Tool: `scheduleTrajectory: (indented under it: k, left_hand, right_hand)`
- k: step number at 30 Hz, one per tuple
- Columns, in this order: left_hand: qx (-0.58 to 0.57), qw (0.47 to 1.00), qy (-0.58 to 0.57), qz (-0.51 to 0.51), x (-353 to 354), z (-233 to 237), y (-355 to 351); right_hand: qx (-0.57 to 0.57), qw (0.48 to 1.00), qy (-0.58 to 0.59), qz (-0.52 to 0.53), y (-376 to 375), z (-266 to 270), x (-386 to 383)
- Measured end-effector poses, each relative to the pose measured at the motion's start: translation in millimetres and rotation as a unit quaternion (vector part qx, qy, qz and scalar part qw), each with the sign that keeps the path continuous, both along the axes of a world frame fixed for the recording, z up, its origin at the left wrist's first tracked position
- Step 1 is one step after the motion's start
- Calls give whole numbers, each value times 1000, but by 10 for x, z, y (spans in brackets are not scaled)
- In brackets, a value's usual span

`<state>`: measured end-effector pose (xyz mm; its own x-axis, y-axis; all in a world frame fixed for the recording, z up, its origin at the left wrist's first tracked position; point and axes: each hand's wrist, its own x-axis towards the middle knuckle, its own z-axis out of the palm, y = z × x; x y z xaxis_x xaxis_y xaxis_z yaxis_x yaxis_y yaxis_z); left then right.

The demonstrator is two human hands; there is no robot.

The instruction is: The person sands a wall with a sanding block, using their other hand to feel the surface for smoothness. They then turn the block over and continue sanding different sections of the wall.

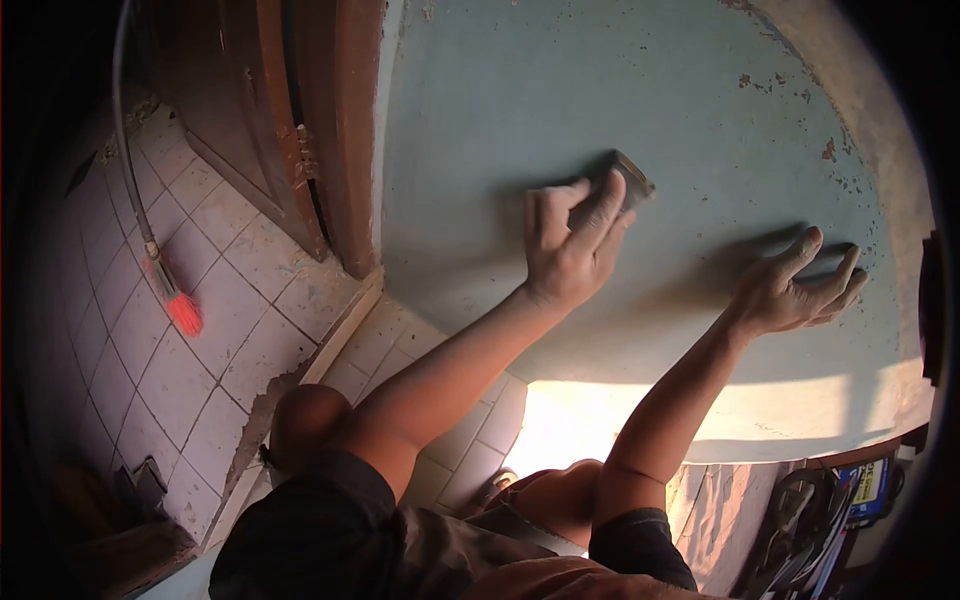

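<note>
Seemingly | you sanded wall (600, 90): left hand (565, 250) gripped block (632, 180), right hand (795, 290) lay open, bracing | next stroke likely needed even pressure

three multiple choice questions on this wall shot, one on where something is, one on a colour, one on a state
1. Where is the sanding block?
A. on the floor tiles
B. against the wall, under the fingers of the left hand
C. leaning on the door frame

2. What colour are the bristles of the broom?
A. red-orange
B. blue
C. white

3. How is the right hand?
A. clenched in a fist
B. gripping the broom
C. open against the wall

Answers:
1. B: the fingers press it to the wall.
2. A: the brush end shows red-orange.
3. C: its fingers lie spread, holding nothing.
</note>
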<state>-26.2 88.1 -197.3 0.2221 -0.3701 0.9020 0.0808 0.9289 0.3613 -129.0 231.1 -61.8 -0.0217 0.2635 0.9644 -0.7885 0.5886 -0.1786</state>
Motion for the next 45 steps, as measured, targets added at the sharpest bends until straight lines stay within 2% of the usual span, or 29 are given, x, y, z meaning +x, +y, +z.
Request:
scheduleTrajectory:
  k: [1, 2, 4, 5, 6, 7, 10, 12, 13, 14, 15, 17, 18, 19, 20, 23, 25, 27, 28, 29, 30, 35, 37, 39, 41, 42, 45]
  left_hand:
    - [-79, 994, -53, -48, -155, -338, 369]
    - [-69, 995, -50, -51, -126, -363, 372]
    - [-162, 982, -82, -49, -85, -307, 162]
    - [-96, 993, -63, -29, 73, -103, -127]
    - [-23, 999, 29, 25, 165, 101, -529]
    - [-17, 999, 25, 20, 164, 57, -708]
    - [126, 980, 129, 86, 226, -17, -1071]
    - [79, 992, 64, 75, 50, -230, -405]
    - [17, 1000, -2, 6, -14, -423, -15]
    - [-91, 993, -65, -29, -107, -623, 202]
    - [-101, 990, -88, -43, -103, -670, 215]
    - [-71, 996, -28, -47, 43, -443, -128]
    - [-43, 999, 1, 18, 200, -276, -462]
    - [32, 997, 48, 55, 284, -199, -819]
    - [35, 997, 52, 54, 244, -220, -794]
    - [137, 981, 70, 117, 164, -410, -831]
    - [19, 1000, 9, 13, 14, -589, -123]
    - [-85, 995, -46, -25, -35, -717, 42]
    - [-144, 985, -86, 40, 72, -657, -161]
    - [-77, 996, -28, 41, 116, -553, -324]
    - [-13, 994, -28, 109, 265, -422, -633]
    - [56, 997, 12, 45, 62, -583, -264]
    - [-127, 988, -89, -17, -5, -824, 145]
    - [-102, 992, -68, -18, -13, -787, -18]
    - [-1, 999, 32, 25, 162, -278, -526]
    - [-3, 999, 31, 23, 129, -288, -515]
    - [132, 988, 79, 33, 83, -409, -505]
  right_hand:
    - [-11, 1000, 5, -14, -62, -21, 33]
    - [20, 999, 8, -47, -85, -38, 13]
    - [65, 996, 36, -48, -31, -46, -52]
    - [106, 992, 48, -52, 34, -80, -68]
    - [115, 992, 51, -31, 86, -82, -82]
    - [122, 991, 47, -36, 97, -80, -81]
    - [92, 994, 56, -33, -83, -105, -20]
    - [61, 996, 25, -63, -171, -117, 15]
    - [63, 995, 26, -67, -166, -112, 41]
    - [70, 994, 17, -76, -183, -123, 65]
    - [79, 994, 10, -81, -214, -126, 69]
    - [96, 992, 50, -62, -188, -135, 9]
    - [111, 991, 55, -52, -143, -149, 20]
    - [125, 989, 62, -41, -119, -145, 18]
    - [127, 988, 60, -58, -120, -154, 9]
    - [111, 990, 45, -76, -235, -208, 54]
    - [115, 989, 46, -78, -308, -209, 105]
    - [123, 989, 44, -75, -323, -214, 142]
    - [126, 988, 48, -71, -347, -200, 123]
    - [121, 989, 69, -54, -353, -195, 101]
    - [121, 988, 85, -40, -310, -207, 89]
    - [106, 991, 61, -62, -367, -211, 146]
    - [116, 988, 74, -69, -345, -216, 140]
    - [124, 986, 93, -55, -324, -211, 108]
    - [131, 985, 103, -53, -273, -215, 101]
    - [128, 985, 100, -53, -296, -226, 119]
    - [114, 988, 89, -55, -357, -247, 148]
